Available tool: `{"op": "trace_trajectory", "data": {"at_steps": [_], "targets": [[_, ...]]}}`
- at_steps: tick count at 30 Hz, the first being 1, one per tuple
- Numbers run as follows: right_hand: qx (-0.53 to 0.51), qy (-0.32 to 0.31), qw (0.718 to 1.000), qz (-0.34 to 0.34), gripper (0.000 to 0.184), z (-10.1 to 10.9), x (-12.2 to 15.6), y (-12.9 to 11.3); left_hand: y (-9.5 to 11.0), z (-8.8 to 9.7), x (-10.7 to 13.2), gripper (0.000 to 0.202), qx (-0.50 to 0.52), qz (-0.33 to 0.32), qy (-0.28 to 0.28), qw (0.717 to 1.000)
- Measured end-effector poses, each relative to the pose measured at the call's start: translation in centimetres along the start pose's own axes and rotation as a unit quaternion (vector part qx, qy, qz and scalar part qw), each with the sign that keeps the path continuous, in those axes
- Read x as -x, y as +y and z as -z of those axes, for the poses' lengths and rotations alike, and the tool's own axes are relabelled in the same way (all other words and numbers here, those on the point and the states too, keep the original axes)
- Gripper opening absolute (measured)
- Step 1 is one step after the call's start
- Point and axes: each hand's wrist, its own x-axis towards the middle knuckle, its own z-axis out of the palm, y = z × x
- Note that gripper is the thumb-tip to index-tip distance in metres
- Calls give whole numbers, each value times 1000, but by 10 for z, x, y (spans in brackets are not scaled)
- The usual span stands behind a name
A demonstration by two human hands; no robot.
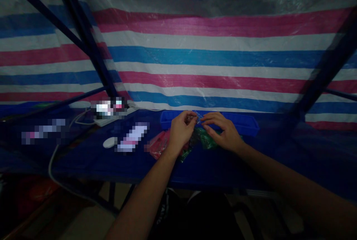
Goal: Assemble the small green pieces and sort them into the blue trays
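A small clear plastic bag [199,116] shows between my hands, above the blue tray's near edge; its contents, if any, are too dark to make out. My left hand [181,130] pinches the bag from the left with thumb and fingers. From the right, my right hand [224,130] grips the bag's edge with its fingertips, the other fingers curved. Below the left wrist lies a red plastic packet [158,145]. Green plastic packets [208,139] rest beneath and between the hands, partly hidden by them.
A long blue tray [245,123] stands at the back of the blue table [139,167]. On the left are a blurred-out phone-like object [133,138], a white round object [110,142], and a white power strip [117,116] with a cable [54,158]. Dark frame poles flank striped sheeting [212,58].
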Motion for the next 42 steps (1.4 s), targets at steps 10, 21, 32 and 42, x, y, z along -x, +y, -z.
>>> {"op": "trace_trajectory", "data": {"at_steps": [10,21,32,42], "targets": [[-78,37,986,-146,30,-7,6,20,22,-1,8,37,20,8,-99,995],[-65,32,989,-130,25,-4,4,21,21,4,9,50,-62,-29,-117,991],[-34,58,991,-119,15,-4,3,19,17,2,6,41,-132,-115,-58,983],[44,64,996,-42,12,2,1,13,27,0,9,33,-50,-87,-136,986]]}}
